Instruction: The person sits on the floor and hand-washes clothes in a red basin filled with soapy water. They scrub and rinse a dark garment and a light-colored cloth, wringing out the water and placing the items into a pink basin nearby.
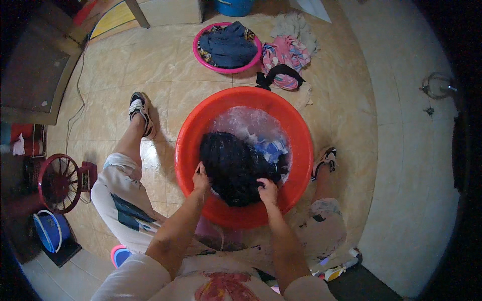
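A dark wet garment (pixel 228 163) is bunched in a large red basin (pixel 190 128) between my legs. My left hand (pixel 201 179) grips the garment's left edge near the basin wall, its fingers closed on the cloth. At the lower right edge my right hand (pixel 267 191) has curled fingers closed on the same cloth. Behind the garment lies sudsy water (pixel 241 119). A blue and white cloth (pixel 272 149) floats to the right of it. The garment's exact kind cannot be made out.
Beyond the basin stand a pink basin (pixel 197 54) holding dark blue clothes (pixel 228 46) and a pile of pink patterned clothes (pixel 286 52) on the tiled floor. At left are a dark red fan (pixel 59 183), a blue bucket (pixel 49 231) and a cable (pixel 76 110). A wall (pixel 411 150) bounds the right.
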Action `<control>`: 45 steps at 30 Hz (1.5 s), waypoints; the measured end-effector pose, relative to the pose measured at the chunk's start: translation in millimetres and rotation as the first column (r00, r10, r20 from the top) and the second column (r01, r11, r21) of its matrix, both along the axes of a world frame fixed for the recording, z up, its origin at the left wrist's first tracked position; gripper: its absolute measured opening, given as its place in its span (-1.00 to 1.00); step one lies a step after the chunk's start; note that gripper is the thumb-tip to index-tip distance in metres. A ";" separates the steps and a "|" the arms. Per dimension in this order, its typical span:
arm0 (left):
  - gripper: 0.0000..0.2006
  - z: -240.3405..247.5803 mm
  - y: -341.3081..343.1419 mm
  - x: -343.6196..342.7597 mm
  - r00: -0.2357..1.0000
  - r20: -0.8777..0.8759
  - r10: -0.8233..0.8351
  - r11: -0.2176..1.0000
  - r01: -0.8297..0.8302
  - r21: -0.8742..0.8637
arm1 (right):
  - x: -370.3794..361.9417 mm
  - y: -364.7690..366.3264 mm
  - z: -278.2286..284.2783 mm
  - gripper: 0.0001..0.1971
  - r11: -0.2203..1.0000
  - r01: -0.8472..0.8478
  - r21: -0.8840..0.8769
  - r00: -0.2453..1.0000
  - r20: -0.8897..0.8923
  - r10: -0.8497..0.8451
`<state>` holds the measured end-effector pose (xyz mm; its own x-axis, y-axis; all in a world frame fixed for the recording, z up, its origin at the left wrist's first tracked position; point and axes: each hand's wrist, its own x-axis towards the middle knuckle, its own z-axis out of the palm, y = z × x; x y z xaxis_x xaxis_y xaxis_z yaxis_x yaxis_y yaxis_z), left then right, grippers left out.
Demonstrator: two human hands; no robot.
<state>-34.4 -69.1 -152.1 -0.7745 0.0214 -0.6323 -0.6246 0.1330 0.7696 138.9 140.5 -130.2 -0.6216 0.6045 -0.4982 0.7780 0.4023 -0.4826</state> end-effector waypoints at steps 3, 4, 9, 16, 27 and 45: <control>-0.57 11.3 0.8 18.6 0.954 0.282 0.097 0.982 -0.137 0.126 | 32.2 1.4 -35.8 -0.80 0.982 0.190 0.017 0.966 -0.183 -0.184; -0.58 12.9 1.9 15.7 0.936 0.327 0.133 0.968 -0.193 0.158 | 31.9 6.5 -40.2 -0.83 0.979 0.199 0.046 0.969 -0.159 -0.190; -0.57 6.9 1.9 11.2 0.891 0.357 0.280 0.898 -0.375 0.232 | 34.1 16.2 -61.9 -0.78 0.966 0.257 0.014 0.896 -0.379 -0.233; -0.34 28.1 4.6 -1.3 0.951 -0.009 -0.308 0.938 0.305 0.165 | -14.1 16.6 16.1 -0.51 0.784 0.260 -0.564 0.904 -0.145 -0.403; -0.82 134.1 34.7 -22.4 0.861 -0.300 -0.411 0.911 0.395 -0.116 | -73.3 -9.5 27.5 -0.43 0.934 -0.347 0.080 0.934 0.122 0.336; -0.77 140.5 29.9 -76.9 0.907 -0.221 -0.359 0.918 0.386 0.092 | -84.7 120.9 116.1 -0.72 0.848 0.156 -0.507 0.965 -0.105 -0.240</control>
<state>-111.3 -39.2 -11.6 -0.8016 0.4041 -0.4405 -0.3841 0.2165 0.8975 54.2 261.4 -14.1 -0.6108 0.4262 -0.6673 0.7117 -0.0737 -0.6986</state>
